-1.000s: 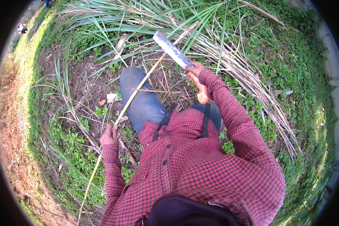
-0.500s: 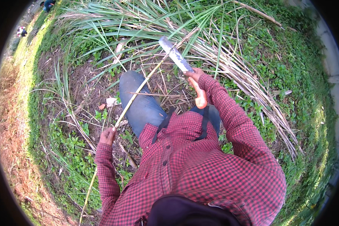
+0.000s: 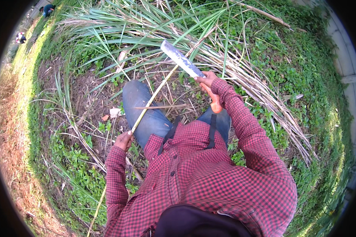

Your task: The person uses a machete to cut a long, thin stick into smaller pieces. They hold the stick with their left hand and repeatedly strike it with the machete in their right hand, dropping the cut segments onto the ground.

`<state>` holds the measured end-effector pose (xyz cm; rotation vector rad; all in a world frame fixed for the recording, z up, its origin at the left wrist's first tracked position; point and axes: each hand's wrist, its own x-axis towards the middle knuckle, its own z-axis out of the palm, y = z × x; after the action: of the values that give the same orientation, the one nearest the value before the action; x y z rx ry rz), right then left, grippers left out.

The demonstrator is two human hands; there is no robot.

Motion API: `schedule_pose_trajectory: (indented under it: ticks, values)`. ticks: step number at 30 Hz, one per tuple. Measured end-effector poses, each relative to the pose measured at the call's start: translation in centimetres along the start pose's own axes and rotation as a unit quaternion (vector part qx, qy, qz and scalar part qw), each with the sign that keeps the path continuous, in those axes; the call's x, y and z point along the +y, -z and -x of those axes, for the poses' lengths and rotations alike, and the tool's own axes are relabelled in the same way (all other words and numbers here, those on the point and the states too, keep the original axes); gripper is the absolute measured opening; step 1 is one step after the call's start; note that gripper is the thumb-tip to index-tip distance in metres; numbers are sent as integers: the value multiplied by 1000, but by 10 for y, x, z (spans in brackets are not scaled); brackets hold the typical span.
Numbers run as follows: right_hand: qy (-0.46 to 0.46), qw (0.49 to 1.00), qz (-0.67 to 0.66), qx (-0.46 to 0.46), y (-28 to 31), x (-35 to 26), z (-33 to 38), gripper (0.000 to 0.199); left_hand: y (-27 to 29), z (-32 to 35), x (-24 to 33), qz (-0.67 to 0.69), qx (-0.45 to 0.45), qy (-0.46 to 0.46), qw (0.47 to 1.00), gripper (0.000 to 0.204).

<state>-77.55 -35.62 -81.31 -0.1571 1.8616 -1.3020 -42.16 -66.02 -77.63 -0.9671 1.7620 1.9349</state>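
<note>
My left hand [image 3: 124,141] is closed around a long, thin yellow-green stalk [image 3: 153,97]. The stalk slants up to the right across my bent knee, and its lower end passes behind my left forearm. A machete [image 3: 180,58] with a worn silver blade and an orange handle is in my right hand [image 3: 207,79], gripped where blade and handle meet. Its blade lies across the upper part of the stalk, pointing up and left; whether the edge touches it I cannot tell. A dry brown strip [image 3: 162,106] lies across my thigh.
A heap of long green leaves [image 3: 103,31] and dry stalks [image 3: 265,93] spreads ahead and to the right. A thicker pole [image 3: 263,12] lies at the far right. Low green plants surround me. Two people are far off at the upper left; a pale wall [image 3: 346,67] stands at the right.
My left hand has shifted to the right, swinging the stalk with it. The machete has moved slightly left along the stalk's upper part, still in my right hand.
</note>
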Motion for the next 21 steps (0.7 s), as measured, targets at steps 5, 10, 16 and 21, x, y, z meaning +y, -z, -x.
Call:
schedule_pose_trajectory:
  ticks: [5, 10, 16, 21]
  values:
    - [-20, 992, -47, 115, 27, 10, -33, 41, 17, 24, 18, 10, -14, 81, 997, 37]
    - [-30, 996, -84, 13, 30, 33, -9, 43, 46, 36, -2, 12, -5, 88, 996, 38]
    - [-24, 994, -89, 50, 19, 21, -14, 41, 42, 29, 9, 18, -24, 114, 993, 38]
    - [-26, 996, -85, 14, 44, 26, -19, 38, 42, 38, -2, 1, 9, 126, 992, 38]
